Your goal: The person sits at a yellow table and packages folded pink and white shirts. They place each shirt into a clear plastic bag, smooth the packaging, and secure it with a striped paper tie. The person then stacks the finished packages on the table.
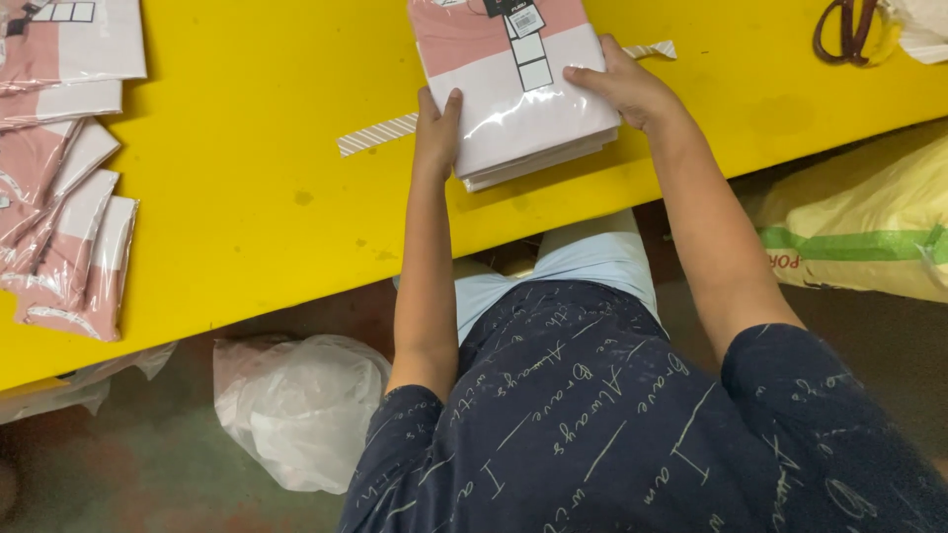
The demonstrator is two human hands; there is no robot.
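A stack of folded pink-and-white garments in clear plastic bags (518,109) lies on the yellow table (247,207), near its front edge. My left hand (435,128) presses against the stack's left side, fingers pointing up along it. My right hand (624,84) grips the stack's right edge, fingers lying over the top bag. A striped strip of tape (375,135) runs under the stack and shows on both sides.
More bagged pink-and-white garments (59,207) are fanned out at the table's left. A dark loop of cord (847,30) lies at the far right. On the floor sit a crumpled clear plastic bag (301,405) and a yellow sack (869,222).
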